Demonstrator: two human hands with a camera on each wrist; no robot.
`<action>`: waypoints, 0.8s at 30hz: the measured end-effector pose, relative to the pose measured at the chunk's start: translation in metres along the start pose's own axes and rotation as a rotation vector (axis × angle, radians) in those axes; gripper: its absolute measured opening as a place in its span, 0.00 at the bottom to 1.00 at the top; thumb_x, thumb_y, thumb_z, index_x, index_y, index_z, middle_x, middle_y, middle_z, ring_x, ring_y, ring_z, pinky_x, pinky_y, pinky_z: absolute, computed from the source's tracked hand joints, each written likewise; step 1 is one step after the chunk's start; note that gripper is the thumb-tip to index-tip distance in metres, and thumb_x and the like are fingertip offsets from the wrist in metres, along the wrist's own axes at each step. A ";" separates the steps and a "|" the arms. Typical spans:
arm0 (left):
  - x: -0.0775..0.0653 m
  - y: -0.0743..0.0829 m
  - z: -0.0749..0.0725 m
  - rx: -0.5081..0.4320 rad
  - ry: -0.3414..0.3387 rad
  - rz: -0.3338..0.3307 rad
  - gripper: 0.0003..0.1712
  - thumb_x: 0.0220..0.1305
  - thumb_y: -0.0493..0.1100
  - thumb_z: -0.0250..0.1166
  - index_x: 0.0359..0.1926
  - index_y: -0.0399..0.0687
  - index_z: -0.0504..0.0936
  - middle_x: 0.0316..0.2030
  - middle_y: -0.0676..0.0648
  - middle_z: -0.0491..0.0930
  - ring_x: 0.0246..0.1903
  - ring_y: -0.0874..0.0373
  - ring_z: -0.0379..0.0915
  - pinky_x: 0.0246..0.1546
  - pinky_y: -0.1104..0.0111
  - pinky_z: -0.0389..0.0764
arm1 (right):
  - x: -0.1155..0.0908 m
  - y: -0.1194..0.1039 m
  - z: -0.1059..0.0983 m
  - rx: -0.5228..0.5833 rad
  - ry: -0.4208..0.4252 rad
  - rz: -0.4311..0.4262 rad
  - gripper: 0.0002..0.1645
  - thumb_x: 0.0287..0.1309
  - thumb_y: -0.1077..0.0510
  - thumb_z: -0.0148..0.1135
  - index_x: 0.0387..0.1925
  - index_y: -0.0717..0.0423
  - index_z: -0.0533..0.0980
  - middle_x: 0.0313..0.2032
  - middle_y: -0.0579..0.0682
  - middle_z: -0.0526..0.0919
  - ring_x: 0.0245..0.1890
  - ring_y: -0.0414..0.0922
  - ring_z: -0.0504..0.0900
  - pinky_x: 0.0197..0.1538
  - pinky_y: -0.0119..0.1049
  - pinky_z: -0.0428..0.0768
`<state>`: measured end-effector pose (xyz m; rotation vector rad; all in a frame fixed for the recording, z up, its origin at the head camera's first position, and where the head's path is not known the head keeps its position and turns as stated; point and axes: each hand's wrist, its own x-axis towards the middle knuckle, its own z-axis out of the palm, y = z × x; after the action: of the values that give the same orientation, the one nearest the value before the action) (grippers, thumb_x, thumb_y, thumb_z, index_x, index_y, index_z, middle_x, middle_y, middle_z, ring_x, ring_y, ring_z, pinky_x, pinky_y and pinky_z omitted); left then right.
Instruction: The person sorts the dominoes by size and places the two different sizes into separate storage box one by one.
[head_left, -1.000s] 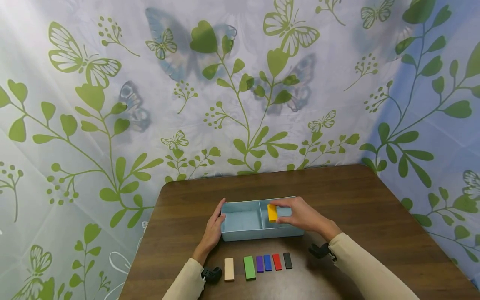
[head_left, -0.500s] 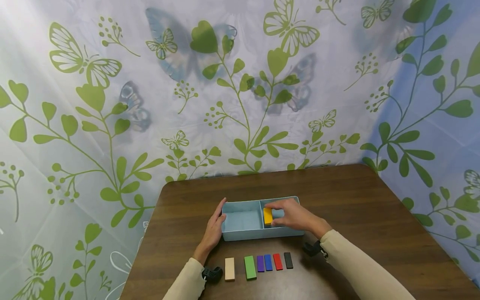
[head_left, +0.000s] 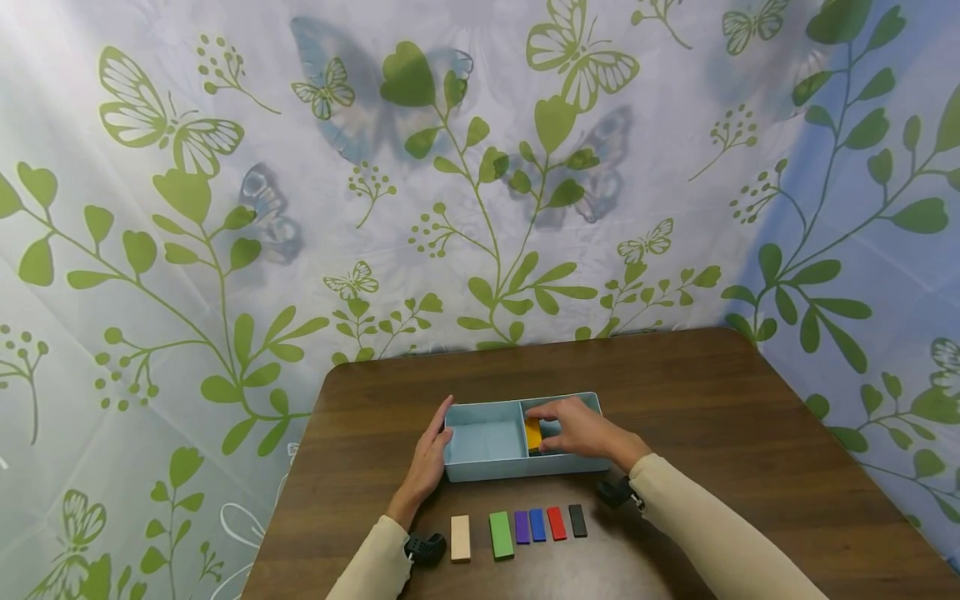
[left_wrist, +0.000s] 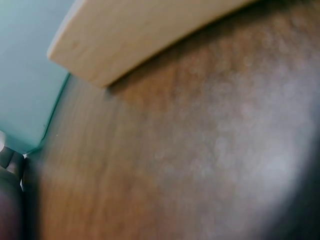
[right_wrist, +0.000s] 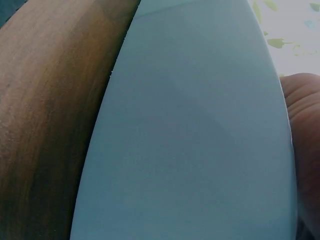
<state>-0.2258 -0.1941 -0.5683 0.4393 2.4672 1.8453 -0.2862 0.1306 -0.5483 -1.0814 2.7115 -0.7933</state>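
Note:
A pale blue two-compartment box point(head_left: 517, 469) lies lengthwise on the table. My left hand point(head_left: 428, 460) rests against its left end, fingers straight along the outside and thumb by the rim. Inside the right compartment, my right hand point(head_left: 582, 432) pinches a yellow block point(head_left: 532, 432) between thumb and fingers, close to the divider. The block's lower part is in shadow, so I cannot tell whether it touches the floor. The box's outer wall point(right_wrist: 190, 125) fills most of the right wrist view, with part of my right hand point(right_wrist: 306, 120) beyond the rim.
In front of the box lie a beige block point(head_left: 460, 538), a green block point(head_left: 501, 535), a purple block point(head_left: 522, 527), a blue block point(head_left: 537, 525), a red block point(head_left: 557, 523) and a black block point(head_left: 577, 521). A patterned curtain point(head_left: 480, 208) hangs behind the brown table point(head_left: 690, 392).
My right hand has moved left and down into the right compartment, bringing the yellow block beside the divider. The left hand has stayed at the box's left end.

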 end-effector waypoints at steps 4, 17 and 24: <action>0.000 0.001 0.000 0.018 0.005 0.003 0.32 0.80 0.35 0.40 0.80 0.57 0.50 0.80 0.51 0.46 0.79 0.58 0.39 0.76 0.49 0.46 | 0.003 0.002 0.001 0.007 -0.007 -0.006 0.36 0.53 0.47 0.76 0.64 0.50 0.78 0.59 0.42 0.83 0.59 0.42 0.81 0.61 0.43 0.80; -0.001 0.000 0.001 0.026 0.004 0.014 0.32 0.80 0.35 0.41 0.80 0.57 0.49 0.80 0.47 0.46 0.79 0.56 0.39 0.76 0.47 0.46 | 0.011 0.006 0.007 0.018 -0.056 -0.019 0.36 0.50 0.52 0.79 0.61 0.54 0.79 0.58 0.47 0.84 0.56 0.44 0.83 0.57 0.42 0.82; -0.001 0.000 0.001 0.022 0.002 0.020 0.32 0.80 0.36 0.41 0.79 0.60 0.49 0.80 0.49 0.45 0.79 0.57 0.39 0.76 0.48 0.46 | 0.016 0.007 0.009 -0.029 -0.064 -0.051 0.35 0.47 0.53 0.81 0.59 0.55 0.81 0.55 0.47 0.85 0.54 0.43 0.84 0.55 0.41 0.83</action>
<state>-0.2245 -0.1939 -0.5691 0.4642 2.4960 1.8281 -0.2993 0.1204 -0.5582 -1.1651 2.6602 -0.7158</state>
